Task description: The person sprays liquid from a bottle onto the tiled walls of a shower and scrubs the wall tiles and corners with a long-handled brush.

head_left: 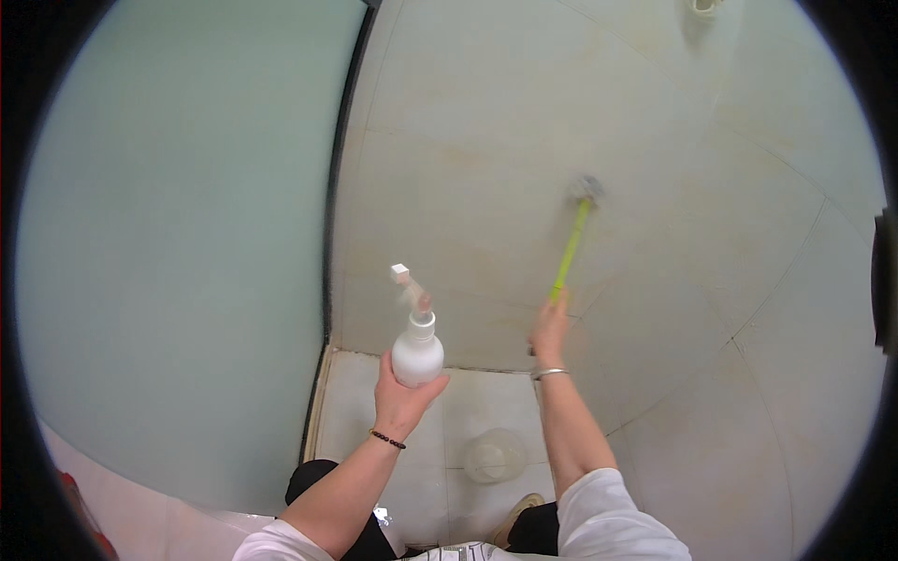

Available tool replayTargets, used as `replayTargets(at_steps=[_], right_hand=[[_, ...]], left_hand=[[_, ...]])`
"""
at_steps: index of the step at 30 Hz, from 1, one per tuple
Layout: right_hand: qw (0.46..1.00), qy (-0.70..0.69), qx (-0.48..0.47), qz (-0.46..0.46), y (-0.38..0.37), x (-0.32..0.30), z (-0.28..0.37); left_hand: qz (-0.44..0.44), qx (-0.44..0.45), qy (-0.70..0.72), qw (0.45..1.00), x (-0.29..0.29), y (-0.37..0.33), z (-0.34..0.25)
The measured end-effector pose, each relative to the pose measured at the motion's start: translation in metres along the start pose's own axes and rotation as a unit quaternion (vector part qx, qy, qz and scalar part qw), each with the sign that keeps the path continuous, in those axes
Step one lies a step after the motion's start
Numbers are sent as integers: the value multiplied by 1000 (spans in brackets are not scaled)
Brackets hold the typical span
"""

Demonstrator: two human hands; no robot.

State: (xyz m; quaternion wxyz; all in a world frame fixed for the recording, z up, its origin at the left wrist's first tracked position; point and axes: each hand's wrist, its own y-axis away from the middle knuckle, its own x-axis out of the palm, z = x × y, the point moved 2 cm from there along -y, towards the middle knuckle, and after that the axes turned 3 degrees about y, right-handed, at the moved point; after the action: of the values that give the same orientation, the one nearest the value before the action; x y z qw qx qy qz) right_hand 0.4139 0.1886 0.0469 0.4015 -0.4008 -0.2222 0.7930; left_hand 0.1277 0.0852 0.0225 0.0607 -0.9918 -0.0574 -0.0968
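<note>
A white spray bottle (418,360) with a white nozzle stands upright in my left hand (402,400), which is wrapped round its body. One finger is raised at the blurred trigger. My right hand (550,335) is closed round the lower end of a bright green brush handle (571,251). At the handle's far end a greyish-white scrubbing head (587,191) meets the pale tiled wall (486,206); the head is smeared by motion, so its bristles cannot be made out.
To the left a frosted glass panel (187,252) with a dark edge rises beside the wall. A translucent round tub (495,455) rests on the tiled floor (374,374), near my shoe (526,508). A pale fitting (703,7) sits high up, and a dark object (881,280) stands at the right rim.
</note>
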Motion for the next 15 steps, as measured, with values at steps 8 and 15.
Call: replayTargets(at_steps=[8, 15], right_hand=[[967, 41, -101, 229, 25, 42, 124], [981, -68, 166, 69, -27, -23, -6]], left_hand=[[-22, 8, -62, 998, -12, -14, 23], [-36, 52, -48, 997, -5, -7, 14]])
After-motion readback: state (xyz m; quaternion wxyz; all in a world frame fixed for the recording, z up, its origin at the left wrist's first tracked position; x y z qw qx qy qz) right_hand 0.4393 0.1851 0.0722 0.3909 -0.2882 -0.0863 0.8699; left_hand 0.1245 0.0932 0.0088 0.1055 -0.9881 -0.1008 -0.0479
